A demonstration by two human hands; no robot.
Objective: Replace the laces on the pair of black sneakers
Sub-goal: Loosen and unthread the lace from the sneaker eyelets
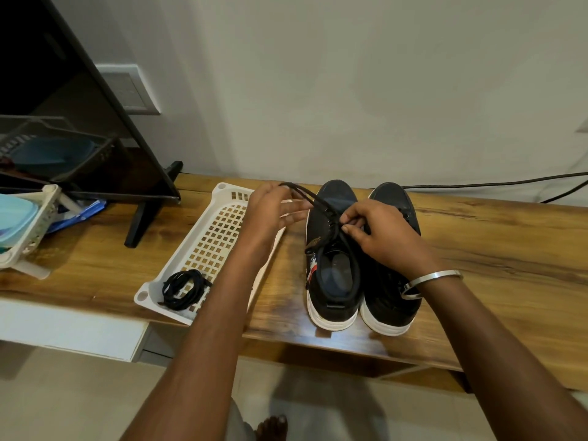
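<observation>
Two black sneakers standing side by side on the wooden worktop (pixel 477 249), touching, long axes running away from the person, toes pointing at the wall, heels at the near edge. Left sneaker (pixel 331 272) is carrying a black lace (pixel 305 194) through its upper eyelets; right sneaker (pixel 394 300) is sitting partly under the right wrist, so its lacing is hard to read, probably unlaced. Left hand (pixel 270 211) is hovering over the far end of the white perforated tray (pixel 206 246), its grip pinching the lace where it is looping up and leftward from the shoe, other fingers lying fairly straight. Right hand (pixel 378 233) is over the tongue area between the shoes, grip clamped on the lace near the eyelets, thumb and forefinger pinching. Metal bangle (pixel 436 276) is sitting on the right wrist. Tray is lying just left of the left sneaker, long axis slanting from near-left to far-right, with a coiled bundle of dark laces (pixel 183 289) resting in its near corner. A dark screen (pixel 79 106) on a stand is standing at far left.
</observation>
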